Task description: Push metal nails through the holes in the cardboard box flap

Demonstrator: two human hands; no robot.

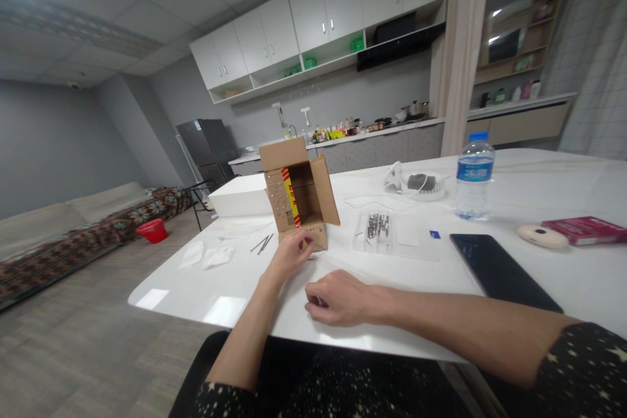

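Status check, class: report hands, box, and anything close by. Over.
Left hand touching the cardboard box at its front flap. Right hand resting curled on table. Box open, upright. Tray of metal pins right of it.

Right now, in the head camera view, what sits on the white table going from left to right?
White cloths → cardboard box → clear tray of metal parts → water bottle → black tablet → red book.

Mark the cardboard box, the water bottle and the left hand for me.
cardboard box (313, 192): head view, right flap.
water bottle (474, 176): head view, blue label.
left hand (292, 251): head view, back of the hand, at the box's front flap.
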